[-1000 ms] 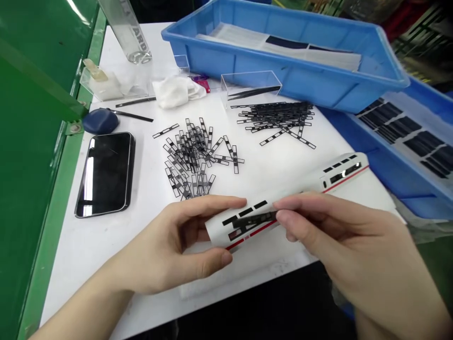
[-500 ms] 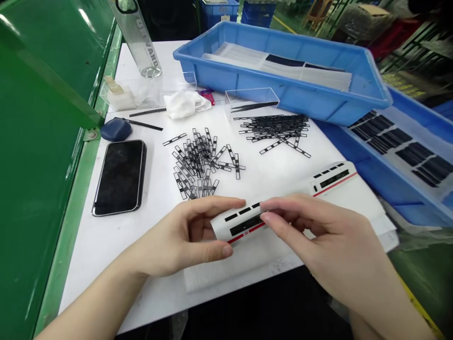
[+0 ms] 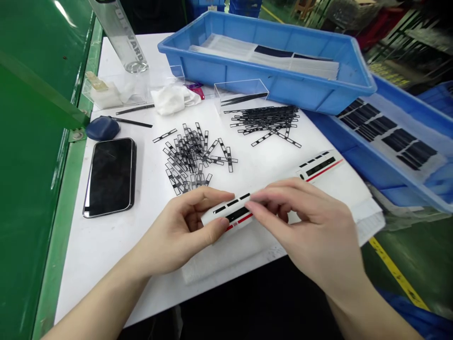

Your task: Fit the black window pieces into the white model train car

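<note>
A long white model train car body (image 3: 320, 186) with black windows and a red stripe lies slantwise over a white foam sheet (image 3: 208, 267). My left hand (image 3: 187, 226) grips its left end, fingers behind and thumb on the window side. My right hand (image 3: 300, 222) has thumb and index finger pinched at the black window strip near the middle; whether a small part is between them is hidden. Behind the hands lie a loose pile of black-framed strips (image 3: 189, 153) and a neater pile of similar strips (image 3: 272, 118).
A phone (image 3: 110, 177), a blue pouch (image 3: 102, 128), a crumpled white cloth (image 3: 171, 100) and a clear bottle (image 3: 123, 40) are at the left. Clear box (image 3: 240, 89) holds tweezers. Blue bins (image 3: 272, 85) stand behind and right. Green panel (image 3: 31, 141) borders the left.
The whole view has shifted, so things appear further left and slightly higher. My left thumb has moved up onto the car's window side. My right fingers remain at the window strip.
</note>
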A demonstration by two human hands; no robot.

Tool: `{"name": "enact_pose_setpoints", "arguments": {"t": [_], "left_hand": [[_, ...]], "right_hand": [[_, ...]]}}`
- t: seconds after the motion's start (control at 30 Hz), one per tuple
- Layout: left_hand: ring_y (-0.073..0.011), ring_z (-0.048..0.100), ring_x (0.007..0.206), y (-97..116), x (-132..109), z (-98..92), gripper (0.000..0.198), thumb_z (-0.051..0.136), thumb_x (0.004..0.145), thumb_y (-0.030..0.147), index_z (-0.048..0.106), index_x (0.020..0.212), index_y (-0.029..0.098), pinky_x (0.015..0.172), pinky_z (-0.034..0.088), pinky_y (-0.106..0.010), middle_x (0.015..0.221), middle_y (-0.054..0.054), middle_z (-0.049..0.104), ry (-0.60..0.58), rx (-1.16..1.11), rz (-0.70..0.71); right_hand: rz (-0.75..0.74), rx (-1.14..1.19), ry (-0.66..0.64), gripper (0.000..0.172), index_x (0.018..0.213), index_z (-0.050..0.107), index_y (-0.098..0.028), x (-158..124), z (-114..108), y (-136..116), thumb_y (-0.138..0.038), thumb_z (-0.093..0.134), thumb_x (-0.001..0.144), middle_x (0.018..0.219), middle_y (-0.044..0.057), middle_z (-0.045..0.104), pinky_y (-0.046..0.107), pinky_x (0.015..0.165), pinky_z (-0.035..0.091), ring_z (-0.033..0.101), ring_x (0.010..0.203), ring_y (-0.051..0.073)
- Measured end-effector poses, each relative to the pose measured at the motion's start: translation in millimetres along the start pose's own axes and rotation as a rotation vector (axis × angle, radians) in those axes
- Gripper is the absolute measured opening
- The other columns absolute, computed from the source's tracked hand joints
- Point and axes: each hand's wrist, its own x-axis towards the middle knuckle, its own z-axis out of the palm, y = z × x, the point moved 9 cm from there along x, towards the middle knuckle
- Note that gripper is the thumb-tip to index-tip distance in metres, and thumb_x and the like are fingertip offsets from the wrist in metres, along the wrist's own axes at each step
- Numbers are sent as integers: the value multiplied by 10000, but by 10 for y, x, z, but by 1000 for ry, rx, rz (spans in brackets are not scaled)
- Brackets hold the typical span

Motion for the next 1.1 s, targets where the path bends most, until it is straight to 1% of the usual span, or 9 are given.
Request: {"name": "enact_pose_setpoints", "arguments": {"t": [0.1,0.2,0.27,0.37,0.57,0.7,0.83,1.0,1.1], "left_hand": [[-109,747,907,-14,-13,-12,246,766,935,241,741,1180,251,721,568,-96,1143,-28,793,-3,-34,-7],[-157,764,1022,-34,-28,-46,318,769,937,249,731,1251,282,827,595,-144,1155,-33,805,17,-132,13],[-190,740,1131,-21,-43,-108,369,771,936,251,732,1300,293,924,589,-181,1206,-37,794,94,-169,72],[-236,650,1303,28,-76,-140,397,764,938,238,727,1327,305,1081,539,-257,1372,-30,720,185,-202,182],[-213,597,1366,142,-108,-44,412,704,979,169,689,1369,302,1138,502,-265,1435,-13,677,179,-166,307],[-184,553,1409,141,-94,-7,407,652,1015,162,650,1403,285,1146,475,-218,1504,-15,621,96,-111,277],[-228,553,1414,89,-76,23,429,633,1023,154,597,1434,272,1096,534,-257,1522,-53,601,52,-121,221],[-273,523,1440,128,-87,6,439,661,996,129,628,1415,254,1182,492,-373,1542,-62,577,151,-96,300],[-229,519,1444,131,-117,0,474,670,993,136,618,1444,275,1210,453,-316,1543,-23,579,216,19,304]], "right_hand": [[-32,81,122,159,969,761,-217,-55,-70,9,-91,760,872,840,-13,690,241,612,506,619,698,100],[16,170,175,108,919,736,-236,-153,-109,70,-129,723,919,729,-44,664,229,561,498,601,615,88],[103,246,123,77,961,736,-255,-199,-19,124,-183,725,938,718,-58,698,201,539,517,631,596,83],[180,454,34,211,1123,719,-278,-198,203,98,-243,764,919,914,-33,789,196,627,597,737,779,123],[244,679,-5,238,1086,692,-247,-45,435,-10,-200,798,878,982,-2,783,240,757,610,741,852,149],[296,794,-97,211,1101,652,-232,-13,516,21,-177,744,919,992,15,770,283,834,640,761,885,168],[287,763,-151,207,1102,634,-232,-2,536,63,-178,728,925,996,25,761,302,843,654,760,867,174],[267,828,-195,318,1178,608,-273,-12,593,75,-135,726,917,1102,17,757,294,876,657,771,986,191],[316,888,-190,327,1174,627,-280,-30,637,112,-109,726,914,1143,10,762,269,856,661,785,957,181]]}}
